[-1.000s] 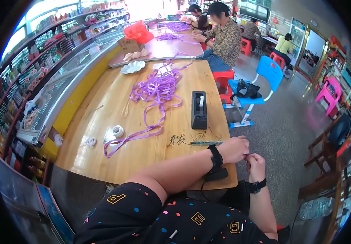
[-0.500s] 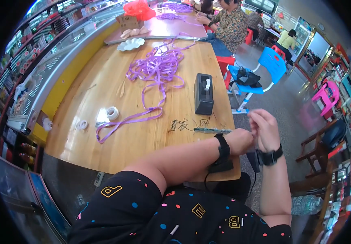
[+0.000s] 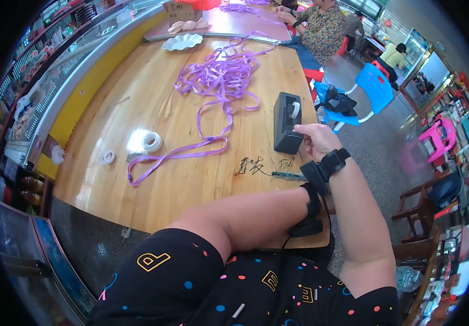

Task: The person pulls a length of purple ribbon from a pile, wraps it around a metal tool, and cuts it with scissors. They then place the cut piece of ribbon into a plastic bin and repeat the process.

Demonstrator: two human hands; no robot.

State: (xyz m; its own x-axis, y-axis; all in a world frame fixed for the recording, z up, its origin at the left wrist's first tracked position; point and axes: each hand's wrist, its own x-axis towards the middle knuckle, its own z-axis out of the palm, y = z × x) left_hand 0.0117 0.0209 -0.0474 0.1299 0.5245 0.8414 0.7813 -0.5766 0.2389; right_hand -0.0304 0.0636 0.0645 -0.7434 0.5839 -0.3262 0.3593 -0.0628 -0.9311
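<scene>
While stocked shelves (image 3: 36, 57) filled the upper left of the frame, a small white roll (image 3: 108, 157) lay on the wooden counter (image 3: 112, 127), left of centre, with a larger white roll (image 3: 152, 142) just right of it. A white scalloped dish (image 3: 182, 42) sat at upper centre-left, near a tangled purple ribbon (image 3: 218, 79) whose loose loop trailed down past the rolls. Right of centre stood the black tape dispenser (image 3: 287, 124), with a slim dark stick (image 3: 289, 175) below it. The right hand (image 3: 318, 139) was at the dispenser's near end, its grip pinched together; whether tape lay between the fingertips could not be told. Its forearm crossed over the left hand (image 3: 330, 206), mostly hiding it, so that grip could not be told. A blue chair (image 3: 376, 89) stood at upper right.
</scene>
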